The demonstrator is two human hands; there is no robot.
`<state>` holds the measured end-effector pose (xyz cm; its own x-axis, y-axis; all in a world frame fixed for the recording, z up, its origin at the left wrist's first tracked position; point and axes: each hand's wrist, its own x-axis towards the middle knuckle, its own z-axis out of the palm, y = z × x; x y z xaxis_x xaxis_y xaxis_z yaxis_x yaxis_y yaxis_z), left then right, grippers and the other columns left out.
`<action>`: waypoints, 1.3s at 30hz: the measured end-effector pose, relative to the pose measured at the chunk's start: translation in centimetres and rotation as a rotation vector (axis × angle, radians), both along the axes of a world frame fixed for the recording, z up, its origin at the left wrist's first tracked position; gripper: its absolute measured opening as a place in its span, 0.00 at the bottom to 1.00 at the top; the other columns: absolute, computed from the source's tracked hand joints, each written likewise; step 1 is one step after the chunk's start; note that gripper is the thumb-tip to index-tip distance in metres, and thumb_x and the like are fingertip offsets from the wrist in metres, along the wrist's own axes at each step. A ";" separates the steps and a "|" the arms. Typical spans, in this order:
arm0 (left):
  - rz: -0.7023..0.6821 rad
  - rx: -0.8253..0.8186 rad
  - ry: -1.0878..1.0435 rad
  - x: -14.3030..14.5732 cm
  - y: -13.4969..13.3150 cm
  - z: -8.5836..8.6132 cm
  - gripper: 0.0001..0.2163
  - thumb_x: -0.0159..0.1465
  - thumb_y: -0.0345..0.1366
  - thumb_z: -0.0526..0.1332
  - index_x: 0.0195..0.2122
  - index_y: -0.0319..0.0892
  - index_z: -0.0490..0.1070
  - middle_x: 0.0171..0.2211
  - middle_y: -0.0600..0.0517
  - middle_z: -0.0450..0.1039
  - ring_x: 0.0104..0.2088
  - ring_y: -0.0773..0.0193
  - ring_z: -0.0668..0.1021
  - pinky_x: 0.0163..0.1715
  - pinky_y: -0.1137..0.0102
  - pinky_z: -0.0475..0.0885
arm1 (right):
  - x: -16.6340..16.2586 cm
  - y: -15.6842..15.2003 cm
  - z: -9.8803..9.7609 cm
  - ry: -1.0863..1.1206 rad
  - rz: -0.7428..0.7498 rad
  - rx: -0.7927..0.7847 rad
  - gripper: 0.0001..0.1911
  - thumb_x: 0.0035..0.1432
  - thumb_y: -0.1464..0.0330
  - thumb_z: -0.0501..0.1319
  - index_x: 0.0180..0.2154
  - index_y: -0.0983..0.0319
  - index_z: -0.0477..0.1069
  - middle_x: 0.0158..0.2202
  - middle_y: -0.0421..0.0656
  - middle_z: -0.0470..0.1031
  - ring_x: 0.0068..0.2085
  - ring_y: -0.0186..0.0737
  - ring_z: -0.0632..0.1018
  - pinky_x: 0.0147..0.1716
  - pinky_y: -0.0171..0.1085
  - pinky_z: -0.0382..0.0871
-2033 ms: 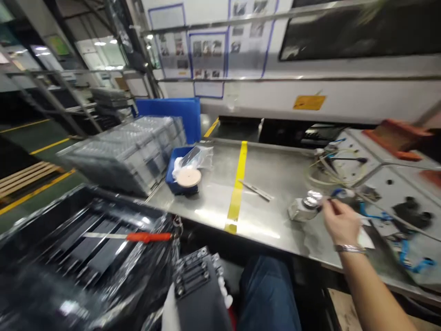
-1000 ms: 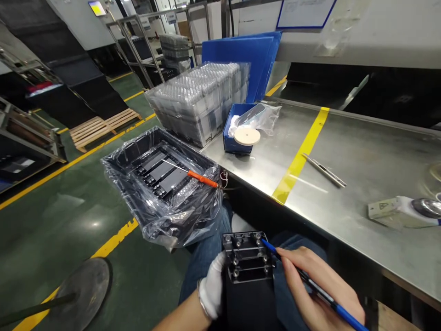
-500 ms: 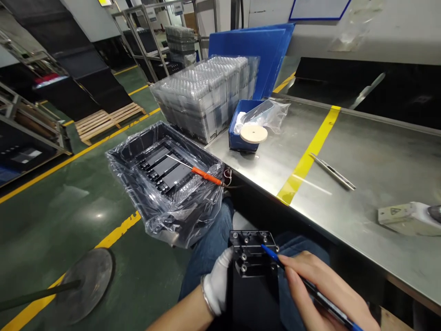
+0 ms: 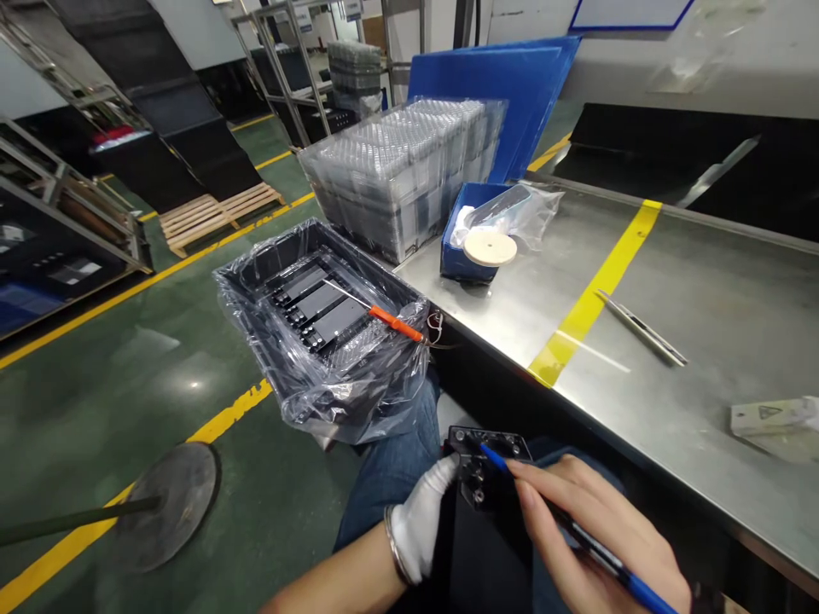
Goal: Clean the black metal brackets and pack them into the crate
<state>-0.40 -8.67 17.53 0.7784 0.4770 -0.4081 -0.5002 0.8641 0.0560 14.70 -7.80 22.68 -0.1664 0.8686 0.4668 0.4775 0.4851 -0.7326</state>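
My left hand [image 4: 423, 520], in a white glove, grips a black flat part [image 4: 485, 512] with screw holes, held over my lap. My right hand [image 4: 592, 537] holds a blue pen-like tool [image 4: 595, 550]; its tip rests on the top end of the black part. A black bin lined with clear plastic [image 4: 320, 324] sits on my left knee. It holds more black parts and an orange-handled tool [image 4: 384, 315].
A steel table [image 4: 671, 341] with a yellow tape stripe lies to the right, carrying tweezers [image 4: 640, 328], a small blue box [image 4: 470, 247] with a round wooden disc, and stacked clear trays [image 4: 403, 170]. A white container [image 4: 774, 418] sits at the right edge. A round stand base [image 4: 163, 503] is on the green floor.
Two seconds ago my right hand was at the containers on the table; since then it has taken the blue tool to the black part. The view has drifted, so the part sits lower in frame.
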 end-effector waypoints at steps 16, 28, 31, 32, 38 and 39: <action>0.067 -0.018 -0.081 -0.1 0.2 -0.7 0.30 0.59 0.56 0.60 0.51 0.35 0.75 0.46 0.42 0.78 0.54 0.45 0.74 0.58 0.59 0.58 | 0.2 -0.5 -0.4 0.002 0.078 -0.019 0.11 0.59 0.78 0.61 0.42 0.62 0.73 0.31 0.44 0.78 0.32 0.37 0.79 0.32 0.33 0.75; 0.122 -0.034 -0.117 -0.4 0.2 -1.1 0.22 0.59 0.50 0.60 0.44 0.36 0.77 0.45 0.43 0.78 0.52 0.48 0.74 0.56 0.61 0.58 | -0.6 -1.0 -0.5 0.020 0.151 -0.052 0.10 0.59 0.77 0.61 0.42 0.60 0.73 0.31 0.42 0.79 0.31 0.38 0.81 0.31 0.33 0.76; 0.116 -0.060 -0.149 -0.5 0.2 -1.0 0.22 0.57 0.48 0.62 0.44 0.36 0.77 0.44 0.43 0.78 0.52 0.47 0.74 0.56 0.62 0.58 | -0.6 -1.1 -0.7 0.010 0.136 -0.060 0.09 0.60 0.76 0.61 0.42 0.60 0.73 0.31 0.42 0.79 0.32 0.37 0.81 0.32 0.32 0.76; 0.113 -0.069 -0.147 -0.6 0.2 -1.0 0.21 0.57 0.48 0.62 0.43 0.36 0.77 0.44 0.43 0.78 0.52 0.48 0.74 0.56 0.62 0.59 | -0.6 -1.1 -0.8 0.006 0.135 -0.053 0.09 0.60 0.76 0.61 0.42 0.60 0.73 0.32 0.42 0.79 0.32 0.37 0.81 0.33 0.32 0.76; 0.139 -0.113 -0.111 -1.0 0.3 -1.1 0.15 0.58 0.46 0.62 0.36 0.39 0.77 0.41 0.47 0.79 0.52 0.51 0.74 0.56 0.65 0.58 | -0.5 -1.5 -0.8 -0.010 0.166 -0.011 0.09 0.60 0.76 0.60 0.43 0.60 0.72 0.32 0.43 0.79 0.33 0.38 0.81 0.32 0.32 0.76; 0.144 -0.117 -0.100 -1.0 0.4 -1.0 0.15 0.58 0.46 0.61 0.36 0.40 0.77 0.39 0.48 0.79 0.52 0.52 0.74 0.56 0.66 0.57 | -0.5 -1.7 -0.7 -0.008 0.126 -0.018 0.09 0.61 0.75 0.60 0.42 0.60 0.72 0.31 0.42 0.79 0.32 0.38 0.81 0.30 0.32 0.75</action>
